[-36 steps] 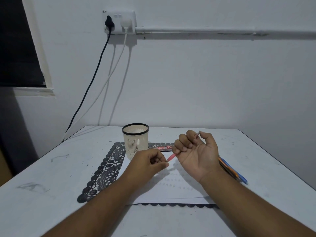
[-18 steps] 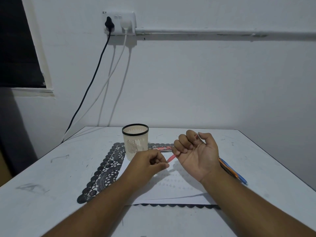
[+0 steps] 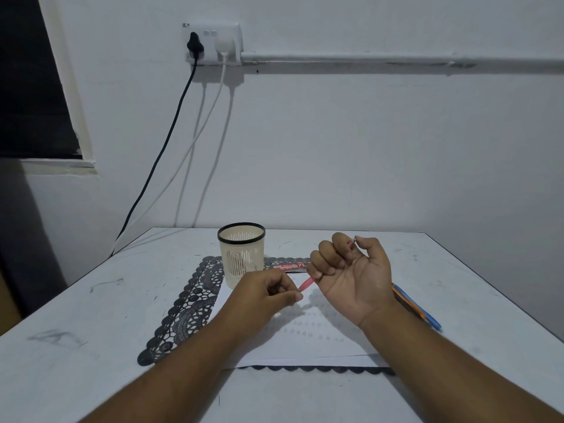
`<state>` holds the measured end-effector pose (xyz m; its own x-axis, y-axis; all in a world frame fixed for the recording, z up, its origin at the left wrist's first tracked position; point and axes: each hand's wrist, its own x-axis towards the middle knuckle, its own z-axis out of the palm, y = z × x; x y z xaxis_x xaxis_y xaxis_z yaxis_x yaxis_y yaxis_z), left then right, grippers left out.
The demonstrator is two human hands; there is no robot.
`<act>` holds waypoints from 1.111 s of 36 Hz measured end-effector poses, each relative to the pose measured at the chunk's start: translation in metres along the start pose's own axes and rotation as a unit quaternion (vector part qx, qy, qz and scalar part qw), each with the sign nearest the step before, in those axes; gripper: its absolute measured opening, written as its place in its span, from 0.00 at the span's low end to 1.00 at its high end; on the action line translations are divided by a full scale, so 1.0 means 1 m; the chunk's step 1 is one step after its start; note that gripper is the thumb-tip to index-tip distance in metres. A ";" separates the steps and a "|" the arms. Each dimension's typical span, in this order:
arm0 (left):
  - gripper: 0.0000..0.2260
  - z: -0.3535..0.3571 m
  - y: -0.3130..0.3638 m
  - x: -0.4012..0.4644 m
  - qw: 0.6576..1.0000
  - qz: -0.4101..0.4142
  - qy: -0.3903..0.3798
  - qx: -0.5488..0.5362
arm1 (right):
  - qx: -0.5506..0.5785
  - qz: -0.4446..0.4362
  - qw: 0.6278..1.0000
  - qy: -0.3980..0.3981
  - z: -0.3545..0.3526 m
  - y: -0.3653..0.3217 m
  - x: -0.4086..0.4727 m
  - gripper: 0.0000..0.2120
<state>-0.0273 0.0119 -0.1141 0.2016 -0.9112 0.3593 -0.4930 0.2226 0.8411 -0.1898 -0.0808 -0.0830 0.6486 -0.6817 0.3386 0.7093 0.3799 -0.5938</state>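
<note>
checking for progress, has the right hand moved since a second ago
No. The right hand sits at the same gap right of the mesh cup, gripping the red pen.

Mesh cup (image 3: 241, 257) (black-rimmed) stands on a lace mat (image 3: 189, 303).

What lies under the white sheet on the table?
A black lace mat lies under the white sheet; its patterned left side and scalloped near edge stick out. The rest is covered by the paper, so anything else beneath cannot be seen.
</note>
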 end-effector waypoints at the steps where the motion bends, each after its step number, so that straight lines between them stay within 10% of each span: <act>1: 0.07 0.000 0.000 0.000 1.000 0.000 0.000 0.001 | 0.000 0.000 1.000 0.000 0.000 0.000 0.000 0.14; 40: 0.07 0.001 -0.001 -0.001 1.000 -0.012 -0.007 -0.021 | 0.030 0.012 0.999 0.013 -0.002 0.001 -0.001 0.16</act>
<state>-0.0283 0.0117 -0.1154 0.2017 -0.9207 0.3340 -0.4519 0.2151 0.8658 -0.1905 -0.0815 -0.0852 0.6581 -0.6882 0.3054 0.7099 0.4321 -0.5562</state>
